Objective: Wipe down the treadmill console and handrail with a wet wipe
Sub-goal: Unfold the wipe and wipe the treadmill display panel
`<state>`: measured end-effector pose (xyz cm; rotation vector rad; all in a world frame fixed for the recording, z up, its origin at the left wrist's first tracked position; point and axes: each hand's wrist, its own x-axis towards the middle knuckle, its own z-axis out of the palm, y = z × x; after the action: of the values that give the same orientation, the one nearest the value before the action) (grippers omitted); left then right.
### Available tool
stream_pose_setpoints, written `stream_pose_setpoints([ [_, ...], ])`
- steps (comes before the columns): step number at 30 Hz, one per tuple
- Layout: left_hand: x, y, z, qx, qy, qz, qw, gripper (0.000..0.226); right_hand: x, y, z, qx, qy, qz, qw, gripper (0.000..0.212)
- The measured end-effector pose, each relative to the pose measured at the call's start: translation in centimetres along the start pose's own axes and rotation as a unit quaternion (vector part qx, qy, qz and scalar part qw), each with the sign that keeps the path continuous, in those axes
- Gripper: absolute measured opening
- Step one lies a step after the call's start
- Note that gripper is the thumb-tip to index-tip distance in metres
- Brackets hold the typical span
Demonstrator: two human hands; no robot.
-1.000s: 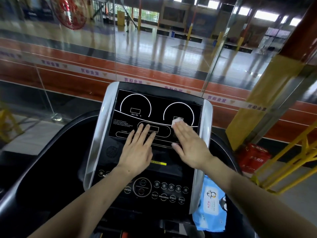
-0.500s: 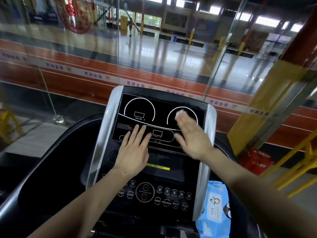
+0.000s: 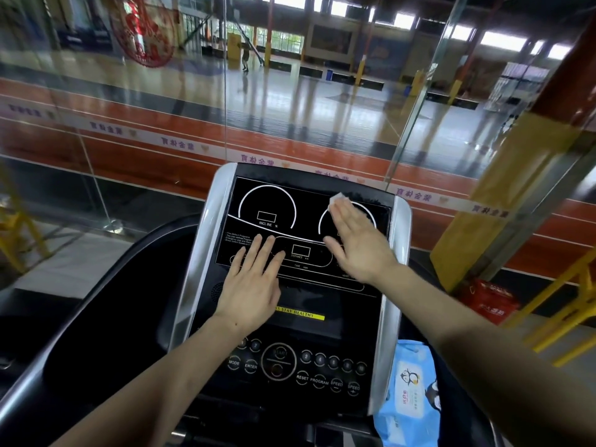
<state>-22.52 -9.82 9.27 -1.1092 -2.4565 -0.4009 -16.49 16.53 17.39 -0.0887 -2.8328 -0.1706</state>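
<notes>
The treadmill console point(image 3: 267, 204) is a black panel with white dials and silver side rails, tilted up in front of me. My right hand point(image 3: 358, 243) lies flat on the right dial and presses a white wet wipe point(image 3: 337, 199) against it; only the wipe's tip shows past my fingertips. My left hand point(image 3: 254, 285) rests flat on the lower left of the display, fingers spread, holding nothing. The curved black handrail point(image 3: 106, 304) runs down the left side.
A blue pack of wet wipes point(image 3: 411, 395) sits at the console's lower right. Round buttons point(image 3: 279, 361) fill the lower panel. A glass wall point(image 3: 225, 101) stands just beyond the console. A yellow pillar point(image 3: 503, 201), yellow railing point(image 3: 561, 304) and red box point(image 3: 490, 300) are to the right.
My right hand has slid the wipe upward from the middle of the right dial to near its top edge. My left hand has stayed flat on the display.
</notes>
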Motion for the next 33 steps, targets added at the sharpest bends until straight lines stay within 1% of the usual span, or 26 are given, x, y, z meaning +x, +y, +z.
stream_pose_setpoints([
  [2,0.0,-0.4,0.0,0.0,0.005,-0.01,1.0,0.061,-3.3,-2.1,1.7,0.007,-0.008,-0.039,0.999,0.077],
  [5,0.0,-1.0,0.2,-0.001,0.01,-0.019,1.0,0.062,-8.2,-4.8,4.2,0.005,-0.069,-0.114,0.991,0.075],
  [7,0.0,-1.3,0.2,0.0,0.014,-0.019,1.0,0.061,-9.0,-5.1,4.6,0.003,-0.082,-0.141,0.987,0.074],
  [9,0.2,-1.4,0.1,0.001,0.014,-0.019,1.0,0.061,-7.5,-4.1,4.2,-0.014,-0.077,-0.159,0.984,0.071],
  [11,0.4,-1.5,0.0,0.001,0.01,-0.02,1.0,0.062,-4.1,-2.7,2.7,-0.02,-0.042,-0.131,0.99,0.072],
  [13,0.4,-1.4,-0.1,0.002,0.006,-0.016,1.0,0.063,-0.2,-1.4,0.4,-0.008,-0.02,-0.055,0.998,0.074],
  [15,0.4,-1.3,-0.1,0.005,0.005,-0.008,1.0,0.063,1.9,-0.9,-0.5,-0.002,-0.009,-0.01,1.0,0.075],
  [17,0.3,-1.4,-0.1,0.006,0.003,0.0,1.0,0.063,1.3,-1.8,0.3,0.012,-0.004,-0.006,1.0,0.076],
  [18,0.3,-1.5,-0.1,0.008,0.005,0.002,1.0,0.063,-0.2,-2.7,1.3,0.014,-0.003,-0.018,1.0,0.076],
  [19,0.3,-1.6,-0.1,0.008,0.006,0.0,1.0,0.063,-2.1,-3.8,2.2,0.014,-0.006,-0.041,0.999,0.075],
  [22,0.2,-2.2,-0.2,0.003,0.003,-0.01,1.0,0.063,-7.1,-6.1,4.8,0.007,-0.056,-0.116,0.992,0.074],
  [24,0.2,-2.5,-0.2,0.004,0.006,-0.011,1.0,0.062,-8.1,-6.5,5.0,0.007,-0.075,-0.141,0.987,0.074],
  [26,0.2,-2.8,-0.4,0.005,0.005,-0.01,1.0,0.062,-6.7,-5.6,4.4,-0.012,-0.075,-0.157,0.985,0.073],
  [28,0.1,-2.8,-0.6,0.005,0.008,-0.007,1.0,0.062,-3.7,-4.3,3.0,-0.025,-0.046,-0.129,0.99,0.073],
  [31,0.1,-2.9,-0.8,0.001,0.008,-0.002,1.0,0.061,1.3,-2.0,0.0,-0.01,-0.012,-0.037,0.999,0.073],
  [33,0.0,-3.2,-0.7,0.003,0.005,0.001,1.0,0.061,2.7,-1.7,-0.4,0.0,-0.001,-0.014,1.0,0.073],
])
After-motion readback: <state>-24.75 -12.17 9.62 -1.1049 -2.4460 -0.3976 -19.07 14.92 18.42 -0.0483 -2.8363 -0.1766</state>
